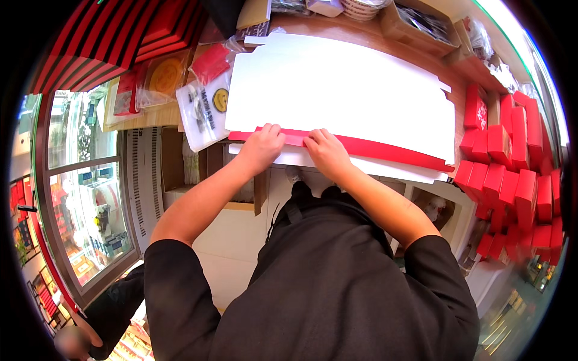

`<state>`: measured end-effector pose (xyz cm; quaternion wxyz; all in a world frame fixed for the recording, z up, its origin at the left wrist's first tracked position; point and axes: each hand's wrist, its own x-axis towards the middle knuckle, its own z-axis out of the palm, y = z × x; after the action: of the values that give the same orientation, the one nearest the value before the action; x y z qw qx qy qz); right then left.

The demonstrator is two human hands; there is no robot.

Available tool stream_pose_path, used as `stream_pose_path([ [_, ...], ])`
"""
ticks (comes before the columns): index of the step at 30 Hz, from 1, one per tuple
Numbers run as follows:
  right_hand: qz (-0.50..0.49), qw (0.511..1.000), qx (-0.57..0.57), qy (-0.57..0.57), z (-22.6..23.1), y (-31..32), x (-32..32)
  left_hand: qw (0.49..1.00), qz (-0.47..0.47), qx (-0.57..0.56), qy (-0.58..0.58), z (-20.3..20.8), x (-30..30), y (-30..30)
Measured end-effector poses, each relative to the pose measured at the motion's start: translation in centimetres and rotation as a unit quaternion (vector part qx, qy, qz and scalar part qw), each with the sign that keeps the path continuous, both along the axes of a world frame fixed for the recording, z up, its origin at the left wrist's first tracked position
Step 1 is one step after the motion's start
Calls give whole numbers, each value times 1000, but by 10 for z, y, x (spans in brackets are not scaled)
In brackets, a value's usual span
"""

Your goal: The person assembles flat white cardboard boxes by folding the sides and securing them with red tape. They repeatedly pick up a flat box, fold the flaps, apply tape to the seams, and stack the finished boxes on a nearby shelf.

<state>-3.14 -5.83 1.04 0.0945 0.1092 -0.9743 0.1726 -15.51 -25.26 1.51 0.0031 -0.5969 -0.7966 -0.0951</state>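
A large flat cardboard box blank (343, 90), white on its upper face, lies across the wooden table. Along its near side a narrow flap is folded over and shows its red outer face. My left hand (263, 147) is closed on this red flap left of its middle. A short way to the right, my right hand (327, 153) grips the same flap, fingers curled over the fold. Part of the white edge sticks out past the table's front, below my hands. The thumbs are partly hidden.
Stacked small red boxes (500, 186) fill the right side. Clear plastic packets (205, 108) lie left of the blank. Brown cartons (421, 24) stand along the back. Red-and-black stacks (102, 48) rise at the far left. Another person (108, 313) is at lower left.
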Motion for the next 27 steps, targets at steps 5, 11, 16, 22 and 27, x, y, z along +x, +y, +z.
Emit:
stream_pose_path([
  [5, 26, 998, 61, -8, 4, 1, -7, 996, 0, 85, -35, 7, 5, 12],
  [11, 2, 989, 86, -118, 9, 11, 0, 992, 6, 84, -97, -6, -9, 16],
  [16, -39, 997, 28, -66, 3, 42, 24, 993, 29, 69, -97, -5, -4, 22],
  [22, -33, 994, 32, -96, 6, 48, 15, 991, 15, 119, -61, -19, 32, 75],
  [27, -54, 998, 11, -36, -3, 102, 67, 986, 36, 129, -104, -24, 31, 80],
])
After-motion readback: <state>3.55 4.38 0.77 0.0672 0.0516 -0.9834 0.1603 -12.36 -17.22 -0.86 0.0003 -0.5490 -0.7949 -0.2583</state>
